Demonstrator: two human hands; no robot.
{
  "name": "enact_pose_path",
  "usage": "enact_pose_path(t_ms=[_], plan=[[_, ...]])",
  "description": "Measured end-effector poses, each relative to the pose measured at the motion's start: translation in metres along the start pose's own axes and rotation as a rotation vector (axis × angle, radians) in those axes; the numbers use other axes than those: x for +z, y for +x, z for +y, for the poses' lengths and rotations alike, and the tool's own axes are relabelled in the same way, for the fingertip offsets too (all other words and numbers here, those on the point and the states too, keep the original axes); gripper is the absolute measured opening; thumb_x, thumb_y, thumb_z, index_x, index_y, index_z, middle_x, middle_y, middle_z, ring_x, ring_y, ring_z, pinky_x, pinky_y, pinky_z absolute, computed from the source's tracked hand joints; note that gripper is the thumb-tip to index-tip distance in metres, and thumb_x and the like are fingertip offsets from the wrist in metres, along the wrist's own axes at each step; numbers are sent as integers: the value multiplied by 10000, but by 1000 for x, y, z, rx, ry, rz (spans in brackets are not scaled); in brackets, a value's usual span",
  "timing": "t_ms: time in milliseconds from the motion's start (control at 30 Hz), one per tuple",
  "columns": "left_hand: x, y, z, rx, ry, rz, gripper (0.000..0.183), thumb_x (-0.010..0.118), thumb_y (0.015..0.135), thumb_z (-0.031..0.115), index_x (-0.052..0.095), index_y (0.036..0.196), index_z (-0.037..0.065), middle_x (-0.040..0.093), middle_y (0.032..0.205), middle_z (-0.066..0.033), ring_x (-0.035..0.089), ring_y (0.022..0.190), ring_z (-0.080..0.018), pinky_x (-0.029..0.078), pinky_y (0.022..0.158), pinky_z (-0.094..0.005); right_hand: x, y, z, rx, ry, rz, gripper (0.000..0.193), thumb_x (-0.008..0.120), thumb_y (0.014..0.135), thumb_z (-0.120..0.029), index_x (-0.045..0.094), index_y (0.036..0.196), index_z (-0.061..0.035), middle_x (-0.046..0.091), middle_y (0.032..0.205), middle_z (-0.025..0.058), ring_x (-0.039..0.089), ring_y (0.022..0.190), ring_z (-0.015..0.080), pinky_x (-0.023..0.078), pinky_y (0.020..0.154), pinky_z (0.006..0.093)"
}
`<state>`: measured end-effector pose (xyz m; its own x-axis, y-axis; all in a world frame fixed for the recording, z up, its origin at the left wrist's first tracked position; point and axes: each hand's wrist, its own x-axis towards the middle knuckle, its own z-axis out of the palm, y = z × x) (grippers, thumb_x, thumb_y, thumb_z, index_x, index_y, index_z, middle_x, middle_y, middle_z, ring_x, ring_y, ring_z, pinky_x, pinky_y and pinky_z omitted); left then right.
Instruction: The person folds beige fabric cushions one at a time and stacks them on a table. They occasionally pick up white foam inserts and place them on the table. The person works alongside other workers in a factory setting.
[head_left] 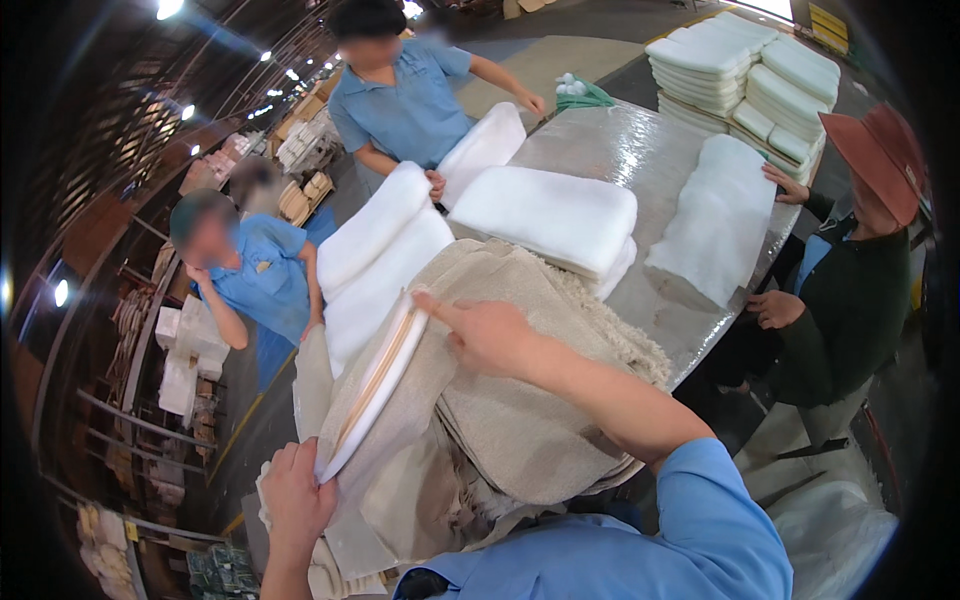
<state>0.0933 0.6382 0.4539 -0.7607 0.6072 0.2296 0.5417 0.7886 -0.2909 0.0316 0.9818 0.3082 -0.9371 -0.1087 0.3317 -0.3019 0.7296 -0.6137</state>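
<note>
A beige woven cushion cover (382, 350) lies in front of me, its long side open, with a strip of white padding and tan zipper-like edging (380, 385) showing along the gap. My left hand (300, 495) is closed on the near end of that cover's edge. At the opening's far end my right hand (490, 330) rests with the index finger stretched onto the fabric and the thumb apart. More beige woven fabric (540, 430) with a frayed edge is heaped beneath my right forearm. Just past it lie white padding slabs (545, 215).
Two people in blue shirts stand across the table, one with hands at white padding (375, 225). At right, a person in a red hat (880, 155) touches another white slab (715, 215) on the plastic-covered table (600, 140). Stacked white pads (705, 60) stand at the back right.
</note>
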Motion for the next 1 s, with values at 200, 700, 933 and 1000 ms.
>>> enact_pose_path(t_ms=[200,700,933,1000], plan=[[20,-10,-22,81,-55,56,513,735,697,142,679,1188,4,629,936,-180,633,887,-426,514,765,-525,14,1,-7,-70,-29,-82,901,686,900,-158,297,1708,-242,708,1024,160,728,888,356,585,755,459],[10,-7,-7,-35,7,-109,569,766,807,149,658,1360,67,697,1165,-197,657,1124,-447,526,945,-539,6,-15,-21,-29,134,-11,767,670,920,-156,430,1647,-125,755,932,135,747,884,356,569,770,472],[35,-12,-26,-61,-80,-100,556,776,846,216,662,1363,46,700,1195,-233,652,1154,-465,517,978,-545,-2,-55,-42,-105,327,147,537,647,975,-140,590,1505,-75,758,924,155,726,858,361,547,752,480],[30,-20,-30,-135,-109,-169,573,785,856,255,659,1361,15,702,1223,-250,649,1172,-473,513,1001,-545,3,-68,-55,-81,406,228,493,653,978,-141,628,1465,-69,761,929,164,728,855,362,551,763,477]])
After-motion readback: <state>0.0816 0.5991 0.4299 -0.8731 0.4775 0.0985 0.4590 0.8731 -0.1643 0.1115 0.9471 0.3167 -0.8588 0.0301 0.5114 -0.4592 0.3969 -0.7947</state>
